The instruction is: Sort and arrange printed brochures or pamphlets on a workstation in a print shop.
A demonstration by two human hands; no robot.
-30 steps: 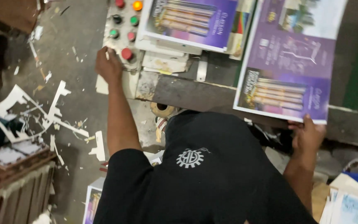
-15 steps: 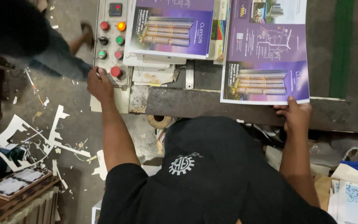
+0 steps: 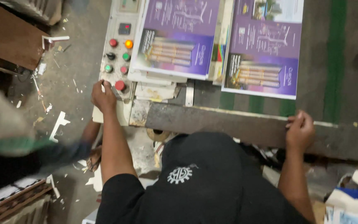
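My left hand (image 3: 103,96) rests with curled fingers on the lower part of a pale control panel (image 3: 117,49), right beside a large red button (image 3: 120,85). My right hand (image 3: 300,130) is curled into a loose fist on the dark metal front edge (image 3: 228,124) of the machine table, holding nothing. A purple printed sheet (image 3: 264,54) lies flat on the table above my right hand, apart from it. A stack of similar purple sheets (image 3: 175,37) sits next to the panel.
A green strip (image 3: 335,58) runs along the table on the right. Another person (image 3: 9,141), blurred, passes at the left over a floor strewn with white paper scraps (image 3: 59,124). A brown wooden board (image 3: 9,37) lies at top left.
My right hand let go of the purple sheet and drew back to the table's front edge. My left hand stayed at the panel. Another person moved in at the left.
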